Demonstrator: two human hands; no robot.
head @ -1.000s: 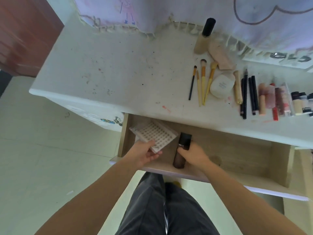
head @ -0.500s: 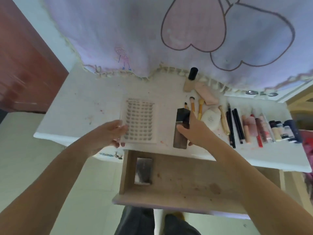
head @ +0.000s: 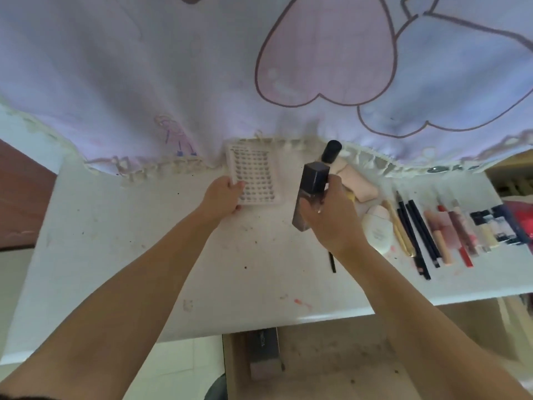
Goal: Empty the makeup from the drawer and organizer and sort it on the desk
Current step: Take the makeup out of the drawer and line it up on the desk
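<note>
Fingers of the right hand are curled tight around a tall dark brown square bottle with a black cap. That bottle is held tilted just above the white speckled worktop, with its cap pointing to the far edge. Fingers of the left hand pinch the near left corner of a flat white plastic tray with rows of small dark dots. I cannot tell if the tray lies on the worktop or is held just over it.

Just past the right fingers stands a beige bottle with a round black cap, and a soft pink sponge pad lies beside it. To the right of that hand lies a white oval compact, then a gold stick, then three black pencils. Further right is a row of pink and red tubes and small bottles with dark caps. A thin black stick pokes out from under the right wrist.

A pale purple cloth with big heart shapes hangs behind the far edge of the worktop, beyond both hands. Near the person, below both arms, an open wooden drawer holds a small grey flat box in its left corner.
</note>
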